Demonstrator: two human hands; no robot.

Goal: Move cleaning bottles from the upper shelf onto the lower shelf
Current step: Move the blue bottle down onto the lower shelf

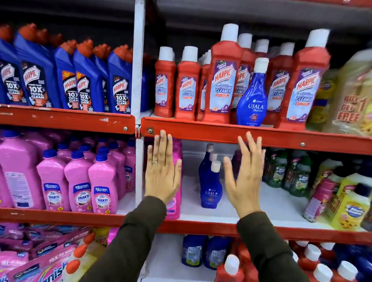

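I see both hands raised flat, fingers spread, holding nothing: the left hand [161,174] at 9 o'clock of the lower Ujala bottles [210,184], the right hand [245,178] at 3 o'clock. Their fingertips overlap the red upper shelf edge [203,132]. At 12 o'clock, one blue Ujala bottle [253,97] stands among red Harpic bottles [223,77]. Bare white lower shelf [275,204] lies open at 3 o'clock.

Shop — stocked shelves [247,136] of cleaning bottles [222,77]

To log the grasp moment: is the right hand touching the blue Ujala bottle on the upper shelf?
Apart. In the head view the right hand is open below the shelf edge, while the blue Ujala bottle stands above it.
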